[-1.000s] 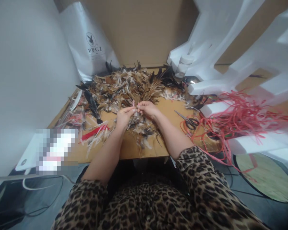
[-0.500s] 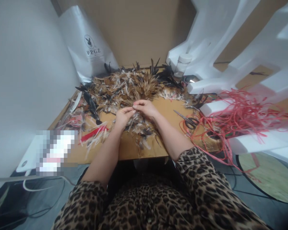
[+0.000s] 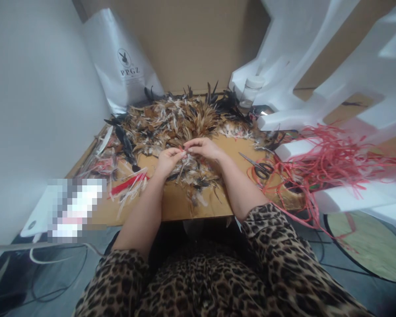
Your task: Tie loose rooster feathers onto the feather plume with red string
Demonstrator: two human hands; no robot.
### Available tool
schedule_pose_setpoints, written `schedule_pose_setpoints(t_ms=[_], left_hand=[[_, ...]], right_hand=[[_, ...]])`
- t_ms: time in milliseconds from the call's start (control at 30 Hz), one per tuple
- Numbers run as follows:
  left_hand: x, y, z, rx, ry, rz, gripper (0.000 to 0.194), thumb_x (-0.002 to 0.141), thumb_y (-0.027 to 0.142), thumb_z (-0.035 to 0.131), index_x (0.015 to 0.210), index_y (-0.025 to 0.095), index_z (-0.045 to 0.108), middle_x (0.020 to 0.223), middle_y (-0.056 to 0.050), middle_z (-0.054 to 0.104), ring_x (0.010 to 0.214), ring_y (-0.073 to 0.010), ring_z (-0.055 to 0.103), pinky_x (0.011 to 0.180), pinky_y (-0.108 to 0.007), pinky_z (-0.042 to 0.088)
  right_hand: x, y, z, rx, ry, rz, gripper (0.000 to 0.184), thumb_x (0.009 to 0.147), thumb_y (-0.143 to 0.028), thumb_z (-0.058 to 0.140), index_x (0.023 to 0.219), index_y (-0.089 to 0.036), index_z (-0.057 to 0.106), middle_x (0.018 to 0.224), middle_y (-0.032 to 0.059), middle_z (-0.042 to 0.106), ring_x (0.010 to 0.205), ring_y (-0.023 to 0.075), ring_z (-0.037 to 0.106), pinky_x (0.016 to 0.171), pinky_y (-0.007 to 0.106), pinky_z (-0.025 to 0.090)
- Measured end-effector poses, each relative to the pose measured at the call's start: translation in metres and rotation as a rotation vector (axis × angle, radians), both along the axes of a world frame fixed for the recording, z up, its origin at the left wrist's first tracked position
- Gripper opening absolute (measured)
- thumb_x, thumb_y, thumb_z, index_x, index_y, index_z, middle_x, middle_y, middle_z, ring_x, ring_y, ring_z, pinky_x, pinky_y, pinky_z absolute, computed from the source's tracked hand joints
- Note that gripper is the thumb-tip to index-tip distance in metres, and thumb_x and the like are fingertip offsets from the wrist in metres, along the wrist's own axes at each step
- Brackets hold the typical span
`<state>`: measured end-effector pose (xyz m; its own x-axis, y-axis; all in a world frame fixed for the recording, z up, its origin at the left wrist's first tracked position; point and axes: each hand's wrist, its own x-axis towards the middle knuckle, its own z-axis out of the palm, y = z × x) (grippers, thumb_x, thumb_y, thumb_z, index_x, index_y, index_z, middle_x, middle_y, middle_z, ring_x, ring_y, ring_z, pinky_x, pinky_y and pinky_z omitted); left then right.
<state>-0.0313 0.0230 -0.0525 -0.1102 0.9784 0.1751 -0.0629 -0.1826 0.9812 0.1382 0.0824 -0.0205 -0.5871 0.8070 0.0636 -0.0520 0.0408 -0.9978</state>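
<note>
Over the near edge of the feather pile (image 3: 171, 116), my left hand (image 3: 168, 162) is closed in a pinch between thumb and forefinger. A small red piece (image 3: 182, 149) shows at its fingertips, too small to make out fully. My right hand (image 3: 204, 148) comes in from the other side, its thumb and fingertips drawn together beside that red piece. Whatever the right fingers hold is hidden. Both hands nearly touch. Loose mottled feathers (image 3: 199, 176) lie on the table just below them.
Black-handled scissors (image 3: 262, 169) lie to the right, by a tangle of red strips (image 3: 343, 154) on white foam pieces (image 3: 346, 196). Red and white strips (image 3: 128, 186) lie left. Behind stand a silver bag (image 3: 128, 83) and a clear jar (image 3: 251, 92). A power strip (image 3: 36, 215) sits left.
My right hand has shifted slightly to the right, its fingertips a little apart from where they were. My left hand has moved slightly left. The red piece now shows at the left fingertips.
</note>
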Motion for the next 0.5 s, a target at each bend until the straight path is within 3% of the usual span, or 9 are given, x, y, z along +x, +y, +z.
schedule_pose_setpoints(t_ms=[300, 500], left_hand=[[-0.0009, 0.0004, 0.0006, -0.023, 0.007, -0.012, 0.022, 0.061, 0.035, 0.077, 0.065, 0.014, 0.068, 0.065, -0.004, 0.067, 0.055, -0.0093, 0.054, 0.056, -0.022, 0.041], [-0.0023, 0.0011, 0.0023, -0.123, -0.141, -0.029, 0.025, 0.055, 0.031, 0.080, 0.066, 0.013, 0.066, 0.065, -0.004, 0.068, 0.054, -0.0091, 0.056, 0.053, -0.020, 0.039]], right_hand=[[-0.0072, -0.0005, -0.0080, 0.120, -0.065, -0.082, 0.023, 0.064, -0.033, 0.070, 0.076, -0.012, 0.068, 0.065, -0.0013, 0.064, 0.058, 0.0078, 0.051, 0.057, 0.020, 0.039], [-0.0021, -0.0008, -0.0029, 0.219, -0.028, 0.062, 0.022, 0.064, -0.033, 0.071, 0.071, -0.013, 0.066, 0.072, -0.0002, 0.062, 0.066, 0.0092, 0.053, 0.065, 0.022, 0.041]])
